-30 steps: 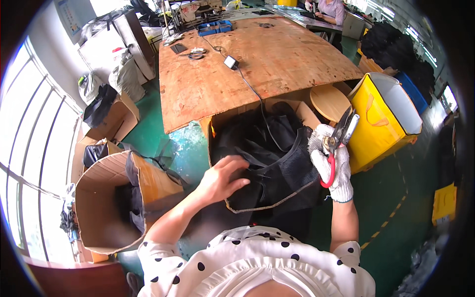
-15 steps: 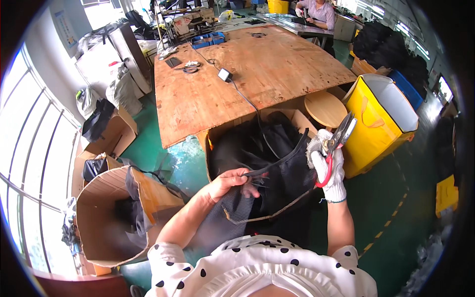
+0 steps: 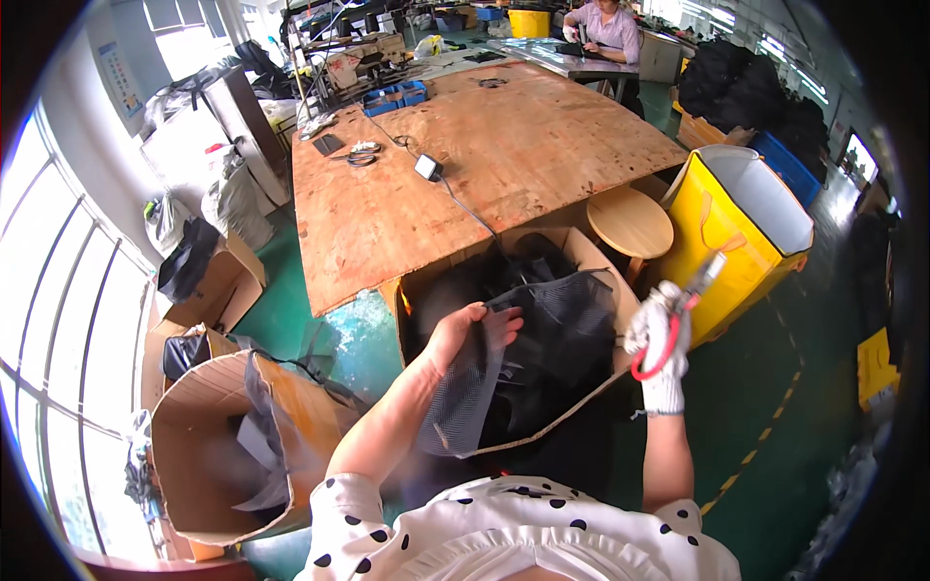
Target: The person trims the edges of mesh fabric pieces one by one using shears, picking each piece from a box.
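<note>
You have one bare left hand [image 3: 453, 339], one gloved right hand [image 3: 663, 349], one pair of red-handled cutters [image 3: 673, 334] and one black mesh piece [image 3: 460, 397]. You face one wooden tabletop [image 3: 494, 155] bearing one white adapter [image 3: 427, 168], one round stool [image 3: 630, 221], one yellow bag [image 3: 710, 218], one co-worker [image 3: 612, 37] and, hard to separate leftward, at least three cardboard boxes [image 3: 192, 402].

Mesh [image 3: 456, 397] over box [image 3: 587, 256], before table [image 3: 542, 131]

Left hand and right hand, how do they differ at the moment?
The left hand is bare, while the right hand wears a white glove. The left hand grips black mesh; the right hand holds a red-handled cutting tool. Both hands are holding something.
</note>
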{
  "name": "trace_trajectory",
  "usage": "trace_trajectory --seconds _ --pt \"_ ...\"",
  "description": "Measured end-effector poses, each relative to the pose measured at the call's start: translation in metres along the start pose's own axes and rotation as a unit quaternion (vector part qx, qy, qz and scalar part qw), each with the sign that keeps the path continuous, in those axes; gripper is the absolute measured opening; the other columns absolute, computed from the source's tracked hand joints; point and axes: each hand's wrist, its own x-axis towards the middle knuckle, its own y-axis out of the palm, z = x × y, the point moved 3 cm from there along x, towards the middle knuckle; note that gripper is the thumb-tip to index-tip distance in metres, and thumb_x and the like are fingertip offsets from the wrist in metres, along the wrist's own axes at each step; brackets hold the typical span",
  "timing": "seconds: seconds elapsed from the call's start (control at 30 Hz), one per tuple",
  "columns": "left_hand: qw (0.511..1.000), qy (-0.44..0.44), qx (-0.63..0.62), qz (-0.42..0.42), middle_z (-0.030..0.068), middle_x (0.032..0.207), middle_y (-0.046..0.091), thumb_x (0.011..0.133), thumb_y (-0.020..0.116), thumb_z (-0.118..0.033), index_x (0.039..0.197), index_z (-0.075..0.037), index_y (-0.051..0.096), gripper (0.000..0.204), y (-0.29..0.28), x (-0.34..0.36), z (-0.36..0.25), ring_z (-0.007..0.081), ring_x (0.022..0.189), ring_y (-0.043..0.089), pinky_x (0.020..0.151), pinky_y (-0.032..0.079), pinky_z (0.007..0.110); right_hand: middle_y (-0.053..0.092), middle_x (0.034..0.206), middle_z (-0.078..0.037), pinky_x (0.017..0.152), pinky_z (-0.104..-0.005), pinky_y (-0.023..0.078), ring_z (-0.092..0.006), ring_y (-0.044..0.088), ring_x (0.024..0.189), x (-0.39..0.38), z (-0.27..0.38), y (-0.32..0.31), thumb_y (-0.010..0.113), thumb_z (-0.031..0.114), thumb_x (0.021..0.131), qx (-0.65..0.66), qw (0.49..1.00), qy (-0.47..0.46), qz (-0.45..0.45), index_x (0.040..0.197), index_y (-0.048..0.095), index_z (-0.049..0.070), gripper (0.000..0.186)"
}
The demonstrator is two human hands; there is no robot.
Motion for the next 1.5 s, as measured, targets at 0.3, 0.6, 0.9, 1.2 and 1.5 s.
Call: trace_trajectory --seconds 0.3,0.6,0.9,1.2,1.5 --pt "0.994 -0.053 -0.050 -0.078 0.0265 0.129 0.044 0.092 0.035 -0.018 0.125 0.011 0.038 0.043 -0.014 0.014 0.025 0.0363 0.120 0.044 0.103 0.037 0.041 0.040 0.063 -0.001 0.043 -0.0230 0.038 -0.0098 0.041 0.050 -0.117 0.011 0.026 0.044 0.024 0.093 0.079 0.994 -0.043 -0.056 0.091 0.044 0.007 0.018" --pt "0.998 0.002 -0.056 0.037 0.0245 0.126 0.047 0.088 0.040 -0.013 0.106 0.005 0.047 0.026 -0.004 0.001 0.030 0.0334 0.114 0.050 0.101 0.038 0.043 0.046 0.065 0.003 0.042 -0.0208 0.038 -0.0071 0.045 0.053 -0.107 -0.074 0.089 0.042 0.038 0.094 -0.011 0.902 0.431 -0.031 0.092 0.048 0.013 0.026" --pt "0.997 0.037 -0.008 0.060 0.0231 0.125 0.048 0.087 0.041 -0.007 0.103 0.003 0.047 0.020 -0.008 -0.009 0.028 0.0328 0.114 0.050 0.101 0.037 0.044 0.050 0.064 0.002 0.035 -0.0205 0.040 -0.0085 0.048 0.047 -0.100 -0.089 0.086 0.044 0.048 0.091 -0.111 0.871 0.477 0.030 0.090 0.049 0.016 0.032" --pt "0.998 0.014 0.050 0.032 0.0222 0.119 0.052 0.084 0.045 -0.008 0.107 0.004 0.045 0.026 -0.006 -0.009 0.038 0.0338 0.109 0.054 0.100 0.039 0.045 0.051 0.063 -0.001 0.034 -0.0217 0.041 -0.0113 0.050 0.044 -0.083 -0.090 0.098 0.057 0.033 0.086 -0.183 0.901 0.389 0.050 0.094 0.047 0.013 0.024" --pt "0.998 0.028 0.051 0.019 0.0133 0.107 0.059 0.089 0.043 -0.007 0.105 0.001 0.051 0.021 -0.009 -0.004 0.031 0.0214 0.103 0.057 0.093 0.042 0.033 0.052 0.054 -0.001 0.029 -0.0245 0.040 -0.0133 0.047 0.034 -0.067 -0.105 0.080 0.045 0.036 0.092 -0.058 0.910 0.408 0.051 0.091 0.050 0.011 0.026"
